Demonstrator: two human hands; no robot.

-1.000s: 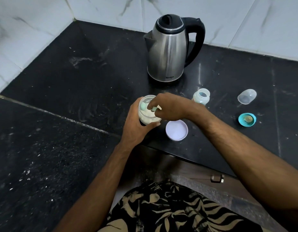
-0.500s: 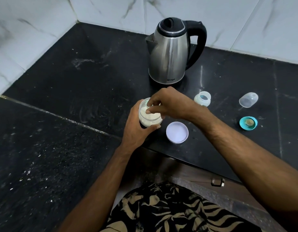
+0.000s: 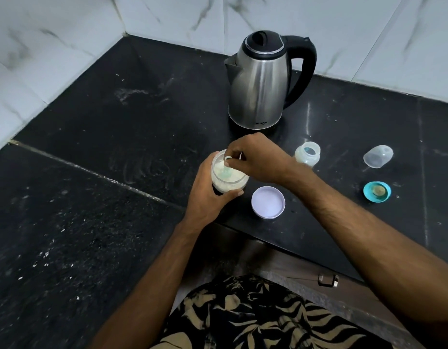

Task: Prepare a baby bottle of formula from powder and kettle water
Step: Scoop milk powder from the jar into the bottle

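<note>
A: Surface and room?
B: Tabletop (image 3: 117,235) was black speckled stone with a seam running across it, dusted with pale flecks. White marble-veined wall tiles (image 3: 66,34) met in the far corner.

A: Materials?
B: Kettle (image 3: 262,81) was brushed steel, tapered, with black lid and handle, standing at the far side. Baby bottle (image 3: 308,154) was translucent, upright and uncapped, right of the hands. Clear domed cap (image 3: 377,156) lay on its side far right; the teal collar with nipple (image 3: 377,192) sat nearer than the cap. A flat round white lid (image 3: 268,202) lay just right of the jar.

A: Grips?
B: Left hand (image 3: 207,195) curled round the clear powder jar (image 3: 229,175), which stood at the near edge. Right hand (image 3: 255,159) pinched the pale green scoop (image 3: 224,168), its bowl down in the white powder.

A: Versus the earlier frame?
B: Scoop showed again inside the jar; half a second before, the fingers had covered it. Other items had stayed in place.
</note>
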